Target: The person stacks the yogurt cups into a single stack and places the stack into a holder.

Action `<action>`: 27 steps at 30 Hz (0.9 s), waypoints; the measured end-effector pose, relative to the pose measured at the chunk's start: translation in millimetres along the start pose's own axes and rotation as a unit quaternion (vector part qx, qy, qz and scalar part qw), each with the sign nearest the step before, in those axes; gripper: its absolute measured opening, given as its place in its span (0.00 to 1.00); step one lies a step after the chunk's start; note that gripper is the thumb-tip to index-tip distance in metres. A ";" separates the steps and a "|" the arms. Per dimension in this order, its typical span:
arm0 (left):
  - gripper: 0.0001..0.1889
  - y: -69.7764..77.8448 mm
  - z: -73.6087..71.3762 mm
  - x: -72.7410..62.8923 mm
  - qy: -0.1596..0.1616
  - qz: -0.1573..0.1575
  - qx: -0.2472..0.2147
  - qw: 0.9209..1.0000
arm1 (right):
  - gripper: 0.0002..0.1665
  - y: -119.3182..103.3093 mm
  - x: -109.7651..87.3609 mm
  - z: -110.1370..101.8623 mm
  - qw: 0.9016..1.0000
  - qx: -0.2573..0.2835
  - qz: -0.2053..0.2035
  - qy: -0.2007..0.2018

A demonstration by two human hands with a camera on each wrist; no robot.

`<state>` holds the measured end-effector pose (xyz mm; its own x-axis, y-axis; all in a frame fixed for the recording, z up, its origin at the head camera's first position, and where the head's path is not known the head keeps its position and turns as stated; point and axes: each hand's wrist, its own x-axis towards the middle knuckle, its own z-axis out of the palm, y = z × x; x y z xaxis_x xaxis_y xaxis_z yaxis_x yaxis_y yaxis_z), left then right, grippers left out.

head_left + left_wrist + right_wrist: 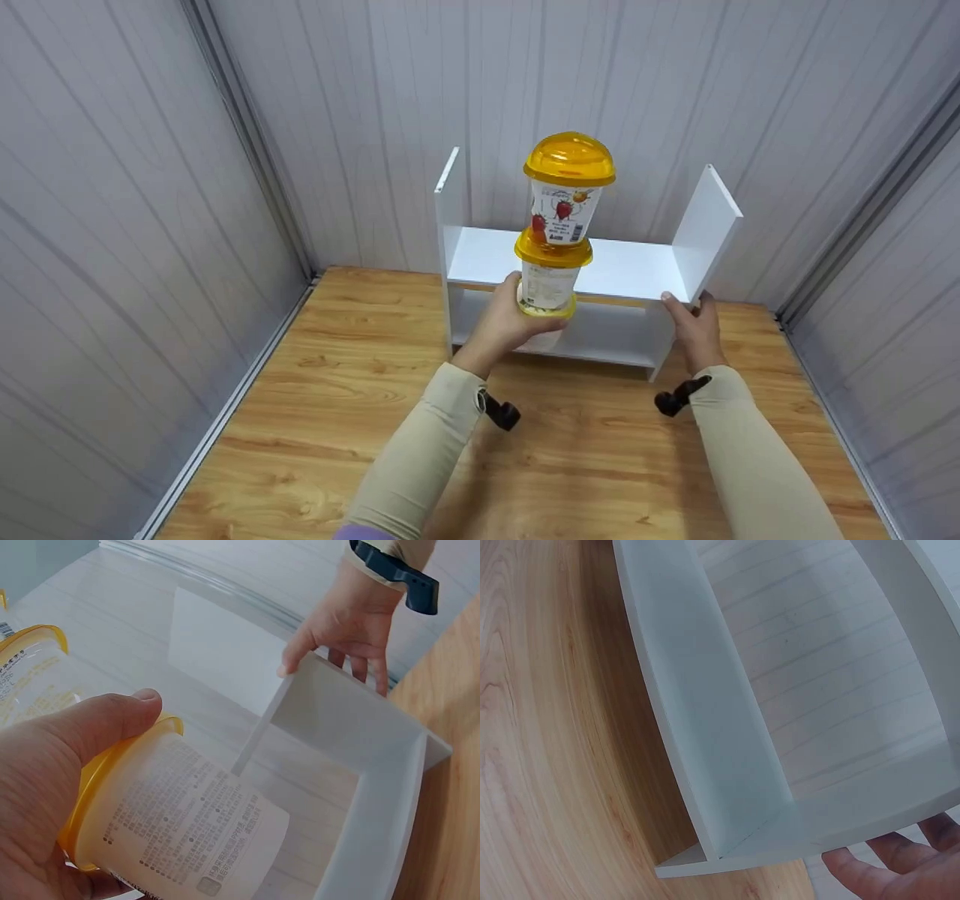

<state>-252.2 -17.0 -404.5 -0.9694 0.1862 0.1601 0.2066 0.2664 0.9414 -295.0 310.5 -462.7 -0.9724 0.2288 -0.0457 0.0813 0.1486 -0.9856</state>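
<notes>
My left hand (pixel 504 319) grips a stack of lidded plastic cups, held upright in front of the shelf. The top cup (pixel 564 214) has a yellow dome lid and strawberry pictures. Below it is another cup (pixel 547 286) with a yellow lid. My fingers and thumb wrap the yellow rim of the lowest cup (pixel 180 817), whose printed text shows in the left wrist view. My right hand (pixel 696 334) holds the right side of a small white shelf (pixel 637 270), thumb on the board's front corner and fingers outside the side panel (pixel 885 814).
The shelf stands on a wood-grain surface (pixel 360 352) near the back wall (pixel 360 150). Two upright panels, left (pixel 450 202) and right (pixel 709 232), rise above its upper board. Panelled walls enclose the surface on both sides.
</notes>
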 end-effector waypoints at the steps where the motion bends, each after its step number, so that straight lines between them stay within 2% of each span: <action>1: 0.42 0.9 -0.5 0.5 0.001 0.000 0.001 1.000 | 0.62 -0.2 -0.2 0.6 1.000 0.001 0.000 -0.001; 10: 0.42 7.3 -2.9 7.6 0.000 -0.006 0.001 1.000 | 0.63 -0.5 -0.6 3.4 1.000 -0.009 0.012 0.003; 18: 0.42 15.5 -0.1 14.7 -0.001 -0.002 0.011 1.000 | 0.63 -0.6 -3.7 1.4 1.000 -0.006 0.007 0.006; 27: 0.41 24.8 1.2 19.1 -0.005 0.009 0.032 0.999 | 0.59 -1.5 -9.3 1.6 1.000 0.016 0.018 -0.004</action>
<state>-265.4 -5.7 -378.5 -0.9640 0.2011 0.1740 0.2329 0.3225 0.9175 -286.4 306.7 -461.1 -0.9708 0.2254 -0.0817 0.1085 0.1093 -0.9881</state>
